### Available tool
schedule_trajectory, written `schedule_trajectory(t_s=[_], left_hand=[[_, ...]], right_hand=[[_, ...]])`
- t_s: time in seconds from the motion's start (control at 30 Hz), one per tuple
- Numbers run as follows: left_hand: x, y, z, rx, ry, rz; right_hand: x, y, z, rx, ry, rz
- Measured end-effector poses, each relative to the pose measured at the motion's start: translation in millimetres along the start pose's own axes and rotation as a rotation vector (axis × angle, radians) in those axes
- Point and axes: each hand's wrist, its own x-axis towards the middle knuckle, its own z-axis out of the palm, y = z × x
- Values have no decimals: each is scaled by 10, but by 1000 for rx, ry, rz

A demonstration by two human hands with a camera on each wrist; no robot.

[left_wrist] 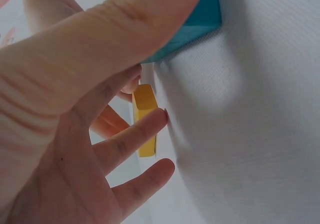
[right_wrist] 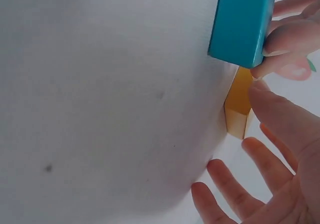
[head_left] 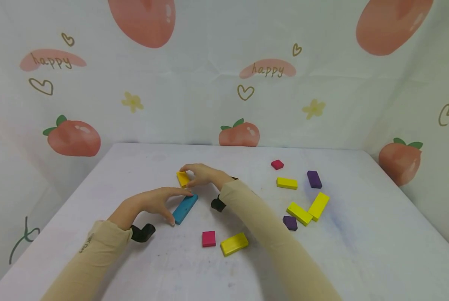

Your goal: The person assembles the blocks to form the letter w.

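A blue rectangular block (head_left: pixel 185 209) lies slanted on the white table, left of centre. My left hand (head_left: pixel 149 202) holds it by its two ends, thumb at the near end and index finger at the far one. Just beyond it is a smaller orange-yellow block (head_left: pixel 182 179), pinched between thumb and index finger of my right hand (head_left: pixel 205 173). In the left wrist view the thumb covers part of the blue block (left_wrist: pixel 206 19); the orange-yellow block (left_wrist: pixel 145 101) shows behind the fingers. The right wrist view has the blue block (right_wrist: pixel 240 26) in front of the orange-yellow one (right_wrist: pixel 239 99).
Nearer to me lie a red square block (head_left: pixel 208 239) and a yellow block (head_left: pixel 234 244). On the right are several yellow blocks (head_left: pixel 287 183), two purple ones (head_left: pixel 314 179) and a red one (head_left: pixel 277 164). A printed cloth (head_left: pixel 194 104) hangs behind the table.
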Motion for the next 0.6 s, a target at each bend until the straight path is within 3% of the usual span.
schedule_trajectory(t_s=[0.37,0.6], left_hand=[[-12,6,-11,8,12,19],[-2,-12,8,25,65,117]], right_hand=[[27,-24,12,-21,-22,44],[26,-15,23,-29,-19,35]])
